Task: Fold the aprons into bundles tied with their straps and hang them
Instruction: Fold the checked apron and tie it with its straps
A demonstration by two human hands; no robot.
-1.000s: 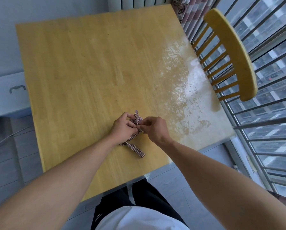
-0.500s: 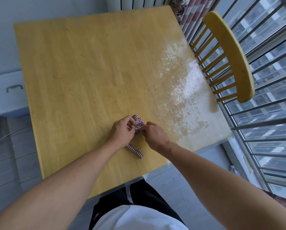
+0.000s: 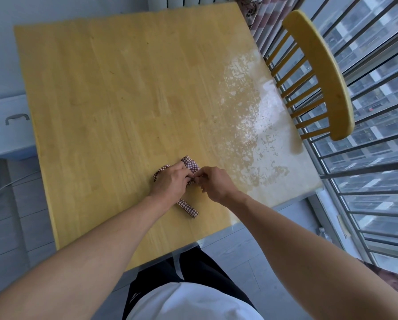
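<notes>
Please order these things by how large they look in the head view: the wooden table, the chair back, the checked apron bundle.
1. Wooden table, by far the largest.
2. Chair back, clearly smaller.
3. Checked apron bundle, smallest, though the left hand and right hand hide part of it.

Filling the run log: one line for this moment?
stage: tying | left hand: grips apron bundle | right hand: pinches strap | loose strap end: on table
</notes>
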